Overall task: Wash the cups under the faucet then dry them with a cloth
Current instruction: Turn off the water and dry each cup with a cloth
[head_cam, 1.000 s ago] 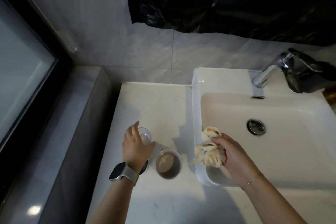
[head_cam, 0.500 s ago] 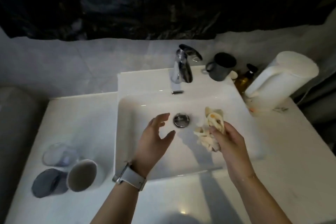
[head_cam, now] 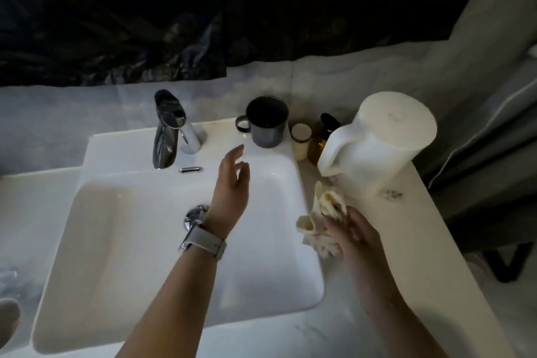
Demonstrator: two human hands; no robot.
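A dark grey mug (head_cam: 268, 122) with a handle on its left stands on the back ledge of the white sink (head_cam: 311, 270), right of the chrome faucet (head_cam: 170, 131). My left hand (head_cam: 232, 180) reaches over the basin towards it, fingers loose, holding nothing, a short gap below the mug. My right hand (head_cam: 353, 234) grips a crumpled cream cloth (head_cam: 322, 218) at the sink's right rim. At the far left edge, a clear glass (head_cam: 7, 279) and the rim of a white cup (head_cam: 8, 317) show partly on the counter.
A white jug (head_cam: 380, 145) stands on the counter right of the sink, with an amber bottle (head_cam: 321, 139) and a small jar (head_cam: 300, 136) between it and the mug. A drain plug (head_cam: 194, 215) sits in the basin. Grey curtain hangs at the right.
The view has swung right. My left hand has moved from the drain up towards the grey mug. My right hand has carried the cloth right, to the sink's rim.
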